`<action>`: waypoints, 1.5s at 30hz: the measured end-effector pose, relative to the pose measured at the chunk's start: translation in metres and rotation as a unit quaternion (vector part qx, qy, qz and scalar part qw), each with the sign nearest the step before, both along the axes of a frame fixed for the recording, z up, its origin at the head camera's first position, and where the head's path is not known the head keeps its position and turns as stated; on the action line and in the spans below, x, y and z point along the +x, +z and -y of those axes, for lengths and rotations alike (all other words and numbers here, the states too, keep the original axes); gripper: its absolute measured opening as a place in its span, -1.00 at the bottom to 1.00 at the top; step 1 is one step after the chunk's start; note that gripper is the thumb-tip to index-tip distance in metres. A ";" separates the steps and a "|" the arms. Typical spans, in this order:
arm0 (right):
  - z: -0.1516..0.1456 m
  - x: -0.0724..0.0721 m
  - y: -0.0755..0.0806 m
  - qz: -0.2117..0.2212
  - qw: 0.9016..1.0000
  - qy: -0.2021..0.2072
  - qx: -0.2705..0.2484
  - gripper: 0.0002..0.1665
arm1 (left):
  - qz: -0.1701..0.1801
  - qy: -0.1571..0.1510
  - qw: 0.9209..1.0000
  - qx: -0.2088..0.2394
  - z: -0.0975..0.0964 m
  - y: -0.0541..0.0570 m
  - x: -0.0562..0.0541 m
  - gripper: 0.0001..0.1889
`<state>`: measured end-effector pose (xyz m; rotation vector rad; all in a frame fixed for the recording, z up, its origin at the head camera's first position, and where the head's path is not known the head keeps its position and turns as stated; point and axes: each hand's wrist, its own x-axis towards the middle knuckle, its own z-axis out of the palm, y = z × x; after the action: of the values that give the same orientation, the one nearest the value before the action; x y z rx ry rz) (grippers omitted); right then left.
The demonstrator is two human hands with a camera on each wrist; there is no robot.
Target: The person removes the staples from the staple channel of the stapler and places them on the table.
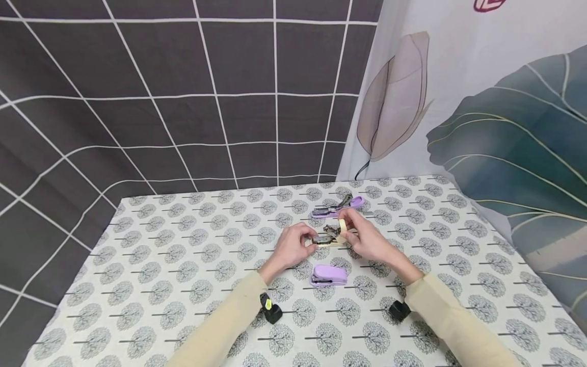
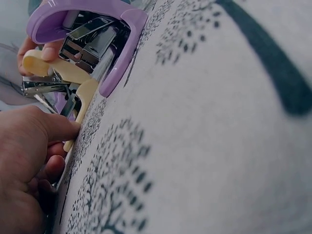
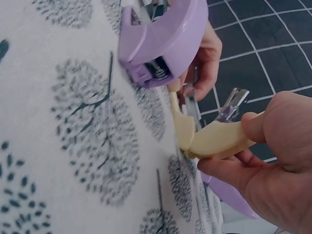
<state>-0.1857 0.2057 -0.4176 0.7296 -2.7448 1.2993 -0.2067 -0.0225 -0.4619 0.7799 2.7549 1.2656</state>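
A pale yellow stapler (image 1: 342,225) is held between both hands, its top cover swung up and away from its base. My left hand (image 1: 292,245) pinches the front end of the base, low over the cloth. With thumb and fingers, my right hand (image 1: 366,238) grips the raised cover, which shows clearly in the right wrist view as a curved yellow piece (image 3: 222,139). Between the two halves, the metal staple channel and mechanism (image 1: 324,238) lie exposed. The left wrist view shows the left thumb (image 2: 66,127) pressed against the base.
Nearer my body lies a purple stapler (image 1: 331,274), folded down. Beyond the hands stands another purple stapler (image 1: 323,213), hinged wide open. A tree-patterned cloth (image 1: 206,285) covers the table. Behind it hang a dark grid curtain (image 1: 243,122) and a leaf-printed one (image 1: 449,76).
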 end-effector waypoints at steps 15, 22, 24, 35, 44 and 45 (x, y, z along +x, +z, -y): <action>-0.010 0.002 -0.014 0.052 0.997 0.011 -0.061 -0.66 | 0.006 0.006 1.000 -0.006 0.000 0.002 0.002 -0.74; -0.014 0.001 -0.022 0.046 0.991 0.025 -0.122 -0.69 | 0.003 0.006 1.000 -0.008 -0.001 0.003 0.002 -0.74; -0.015 0.001 -0.023 0.047 0.989 0.026 -0.137 -0.69 | -0.001 0.004 1.000 -0.009 -0.001 0.004 0.003 -0.74; -0.017 0.005 -0.025 0.077 0.984 -0.006 -0.161 -0.66 | -0.007 0.008 1.000 -0.015 -0.001 0.004 0.004 -0.73; -0.021 0.008 -0.025 0.090 0.984 -0.034 -0.147 -0.68 | -0.006 0.009 1.000 -0.016 -0.001 0.003 0.004 -0.72; -0.021 0.008 -0.025 0.088 0.985 -0.039 -0.146 -0.69 | -0.006 0.009 1.000 -0.016 -0.001 0.003 0.004 -0.72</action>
<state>-0.1772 0.2272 -0.4421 0.5028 -2.5888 1.7731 -0.2028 -0.0217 -0.4586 0.7664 2.7911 1.2190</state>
